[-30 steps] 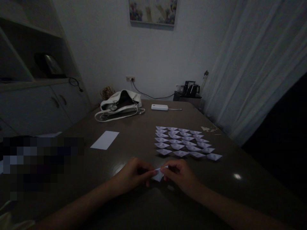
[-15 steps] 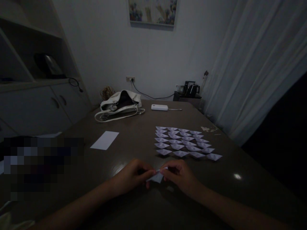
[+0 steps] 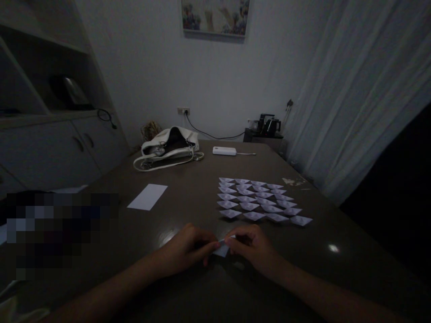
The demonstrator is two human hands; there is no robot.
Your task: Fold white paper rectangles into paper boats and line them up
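A small folded piece of white paper is pinched between both hands, just above the dark table. My left hand grips its left side between thumb and fingers. On its right side, the thumb and index finger of my right hand close on the upper edge. The fingers cover much of the paper, so its full shape is hidden. Beyond my right hand, several white folded paper boats stand in rows. A flat sheet of white paper lies further left.
At the far side of the table are a white handbag and a white power bank with a short cable. Small scraps lie near the right edge. A blurred-out patch covers things at the left.
Both hands stay in nearly the same place. The folded paper has shifted slightly between the fingers, and the left fingertips beneath it have moved a little.
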